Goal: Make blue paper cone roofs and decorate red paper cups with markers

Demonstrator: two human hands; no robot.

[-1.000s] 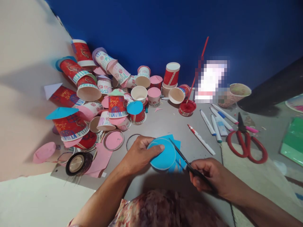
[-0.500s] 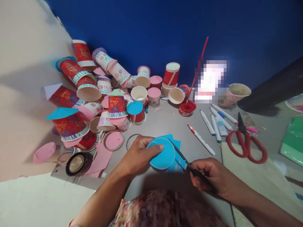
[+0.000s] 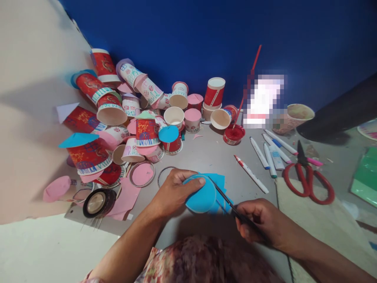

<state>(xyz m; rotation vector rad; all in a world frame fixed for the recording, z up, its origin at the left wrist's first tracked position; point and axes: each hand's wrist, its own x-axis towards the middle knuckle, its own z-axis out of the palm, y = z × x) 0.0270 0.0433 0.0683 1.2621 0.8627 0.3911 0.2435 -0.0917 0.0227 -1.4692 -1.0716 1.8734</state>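
A heap of decorated paper cups [image 3: 138,114] is lying tumbled across the upper left of the frame, some wearing pink or blue paper lids. A roll of tape [image 3: 97,203] is sitting at the lower left beside pink paper scraps [image 3: 125,198]. A pot of red paint [image 3: 233,134] is holding a brush at centre, markers [image 3: 266,151] are lying to its right, and red-handled scissors [image 3: 309,179] are resting on the bench [image 3: 206,157] further right.

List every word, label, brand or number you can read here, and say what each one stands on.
Nothing reads clearly.
Paper cups: scribbled coloured marks and printed patterns, no legible words.
Upright red cup: a white band of print, too small to read.
Markers: barrel print too small to read.
Blurred patch by the blue wall: unreadable.
Blue paper in the left hand: blank.
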